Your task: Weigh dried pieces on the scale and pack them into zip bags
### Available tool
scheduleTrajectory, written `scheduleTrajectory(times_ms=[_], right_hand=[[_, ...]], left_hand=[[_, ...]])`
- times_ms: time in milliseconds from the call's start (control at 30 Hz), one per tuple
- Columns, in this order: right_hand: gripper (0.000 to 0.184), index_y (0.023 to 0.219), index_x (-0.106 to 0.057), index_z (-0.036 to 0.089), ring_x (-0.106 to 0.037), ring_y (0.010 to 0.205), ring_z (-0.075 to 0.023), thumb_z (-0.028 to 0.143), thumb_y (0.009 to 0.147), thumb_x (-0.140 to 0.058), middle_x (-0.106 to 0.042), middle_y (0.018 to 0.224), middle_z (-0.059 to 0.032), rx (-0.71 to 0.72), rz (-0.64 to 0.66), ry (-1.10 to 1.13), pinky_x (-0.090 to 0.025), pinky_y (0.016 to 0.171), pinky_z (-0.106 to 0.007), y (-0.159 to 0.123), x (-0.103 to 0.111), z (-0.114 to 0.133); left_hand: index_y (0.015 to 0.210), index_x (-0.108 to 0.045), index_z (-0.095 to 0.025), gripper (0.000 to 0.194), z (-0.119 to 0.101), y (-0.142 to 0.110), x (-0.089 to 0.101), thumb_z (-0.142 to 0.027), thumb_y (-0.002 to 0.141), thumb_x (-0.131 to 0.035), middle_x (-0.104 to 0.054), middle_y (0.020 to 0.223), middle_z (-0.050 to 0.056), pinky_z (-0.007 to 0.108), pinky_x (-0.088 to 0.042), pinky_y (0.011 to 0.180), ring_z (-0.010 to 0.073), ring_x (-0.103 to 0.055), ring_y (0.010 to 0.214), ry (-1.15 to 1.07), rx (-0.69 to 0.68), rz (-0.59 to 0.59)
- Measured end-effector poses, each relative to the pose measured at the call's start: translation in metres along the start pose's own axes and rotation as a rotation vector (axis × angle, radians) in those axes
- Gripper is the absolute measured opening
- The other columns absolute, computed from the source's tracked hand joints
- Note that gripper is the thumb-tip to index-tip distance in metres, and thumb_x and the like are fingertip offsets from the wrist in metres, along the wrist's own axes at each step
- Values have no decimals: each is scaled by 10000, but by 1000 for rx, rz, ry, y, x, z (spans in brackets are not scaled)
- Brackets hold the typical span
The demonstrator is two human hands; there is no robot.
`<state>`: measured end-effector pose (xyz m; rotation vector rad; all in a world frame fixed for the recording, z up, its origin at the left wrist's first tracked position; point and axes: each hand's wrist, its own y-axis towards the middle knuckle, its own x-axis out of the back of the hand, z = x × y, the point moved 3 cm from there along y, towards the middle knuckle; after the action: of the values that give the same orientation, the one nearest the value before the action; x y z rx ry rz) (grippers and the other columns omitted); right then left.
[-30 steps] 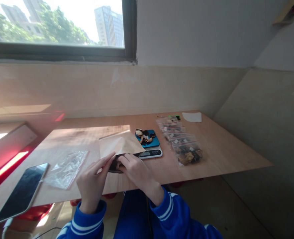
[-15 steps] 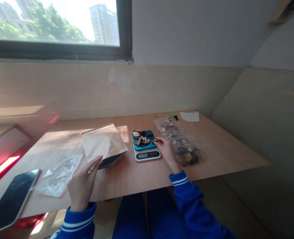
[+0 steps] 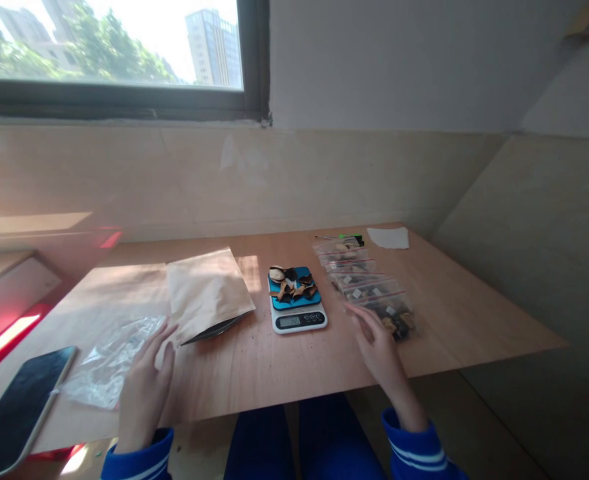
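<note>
My left hand [image 3: 147, 383] is open, its fingers stretched out at the lower left corner of a kraft paper pouch [image 3: 209, 287] and over the edge of a clear plastic bag [image 3: 109, 363]. The pouch lies on the table with its dark opening towards me. In the middle stands a white digital kitchen scale [image 3: 300, 320] with a blue platform; its digits are too small to read. Curled dried brown and black pieces [image 3: 292, 285] are heaped on it. Empty, with fingers apart, my right hand [image 3: 377, 337] hovers beside the nearest zip bag [image 3: 399, 317].
Several zip bags [image 3: 344, 267] of dark dried pieces overlap in a row right of the scale. Behind them lie a green and black pen [image 3: 352, 238] and a white paper [image 3: 388, 238]. A phone [image 3: 22, 400] rests at the table's left; the wall bounds the back.
My right hand has let go of a dried piece on the scale and drawn back to the right. My left hand has released the pouch, which now lies flatter.
</note>
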<state>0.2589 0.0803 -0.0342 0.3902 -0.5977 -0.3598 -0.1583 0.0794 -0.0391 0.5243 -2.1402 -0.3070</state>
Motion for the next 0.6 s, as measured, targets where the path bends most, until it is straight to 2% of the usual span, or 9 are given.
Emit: scheduleTrajectory(times_ms=[100,167,267,333,433,500,533,600], right_hand=[[347,1056,-683,211,-604,1103,-261,433,912,-459,-656,1156,-132,-76,-31,-13,-546,853,-411,-15,23,-13],[355,1012,-697,210,-602,1093,-272,455,902,-464,-647,1144,-144,-98,-71,-37,-559,799,-402,-17,33,-18],[353,983,-701,214,-596,1090,-270,457,901,-459,-635,1139,-148,-91,-120,-46,-551,809,-407,-16,37,-17],[338,978,-701,222,-590,1099,-263,440,909,-453,-626,1148,-140,-82,-85,-29,-545,812,-397,-15,31,-11],[310,985,-700,233,-577,1125,-255,405,921,-450,-610,1179,-124,-66,14,7,-517,868,-402,-17,19,6],[294,995,-695,241,-577,1126,-242,377,934,-441,-618,1170,-107,-55,85,52,-483,930,-407,-20,9,24],[290,996,-691,244,-580,1121,-233,362,942,-432,-625,1157,-96,-50,129,88,-471,950,-400,-22,3,35],[281,1006,-679,251,-584,1114,-211,339,958,-416,-640,1132,-74,-43,239,184,-465,958,-366,-26,-11,61]], left_hand=[[1081,-644,-199,363,28,-11,19,-398,842,-458,-622,1252,139,520,-421,1012,363,-551,1198,114,162,-50],[1012,-630,-259,274,41,-18,27,-408,821,-502,-673,1137,71,536,-467,943,358,-604,1102,178,239,-31],[882,-627,-288,200,47,-20,32,-444,805,-528,-707,919,18,513,-516,823,338,-654,914,222,232,-43],[796,-647,-282,213,46,-16,36,-465,787,-540,-705,817,18,468,-531,701,319,-662,767,208,201,-78],[733,-679,-296,224,38,-8,44,-489,755,-568,-671,651,-4,402,-498,567,293,-642,627,174,277,-75],[775,-696,-326,215,24,-8,52,-512,745,-594,-637,586,-26,412,-499,599,307,-651,676,179,389,-98],[821,-705,-336,241,12,-10,56,-539,740,-604,-639,605,-27,436,-505,644,319,-655,728,176,439,-130],[935,-710,-320,320,-18,-19,62,-563,768,-586,-684,766,-6,474,-498,774,320,-656,864,93,471,-326]])
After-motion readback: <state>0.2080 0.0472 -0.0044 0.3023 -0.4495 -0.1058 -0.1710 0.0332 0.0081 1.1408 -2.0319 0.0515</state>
